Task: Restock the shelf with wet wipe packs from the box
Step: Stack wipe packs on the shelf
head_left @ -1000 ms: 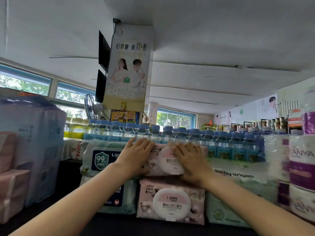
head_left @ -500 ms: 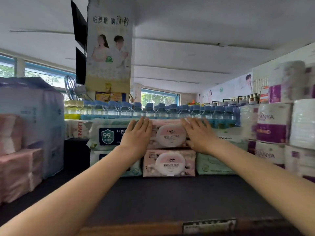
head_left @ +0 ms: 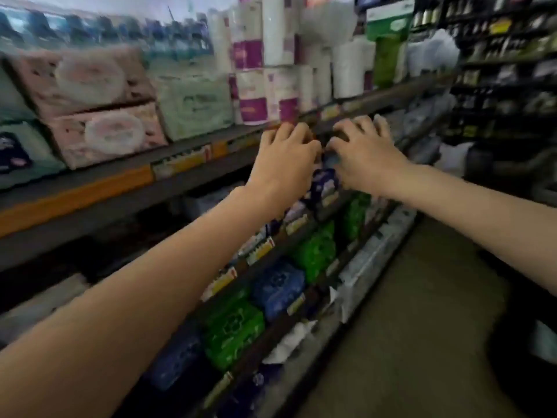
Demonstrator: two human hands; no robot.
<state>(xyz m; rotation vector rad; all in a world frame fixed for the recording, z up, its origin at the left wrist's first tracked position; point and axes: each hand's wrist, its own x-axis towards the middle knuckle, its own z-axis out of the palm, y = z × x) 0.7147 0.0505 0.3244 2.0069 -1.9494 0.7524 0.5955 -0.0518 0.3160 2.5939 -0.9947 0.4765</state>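
Both hands had come off the pink pack they were pressing half a second earlier, and the view had swung right and down along the aisle.

Nearest, two bare forearms crossed the lower frame toward the centre. The left hand (head_left: 283, 158) and right hand (head_left: 366, 155) hung side by side in front of the shelf edge (head_left: 187, 159), fingers loosely curled, holding nothing that could be seen; blur hid whether the fingertips touched the edge.

Below them, lower shelves ran off toward the lower left, filled with green packs (head_left: 233, 330) and blue packs (head_left: 278, 285) behind price tags. A bare floor (head_left: 422, 297) filled the lower right.

Further back, in the upper left, the two pink packs (head_left: 108, 134) lay stacked flat, long axes along the shelf, with a mint pack (head_left: 193, 104) just beside them on the right and teal packs (head_left: 21, 152) on the left. These lay up and to the left of both hands, the left hand nearer. Paper rolls (head_left: 265, 86) stood to the right of the mint pack.

The box was not in view; judging by the swing of the view, it probably lay right or below, so the coming move likely called for a turn away from the shelf. Dark racks (head_left: 506, 55) closed the far upper right.
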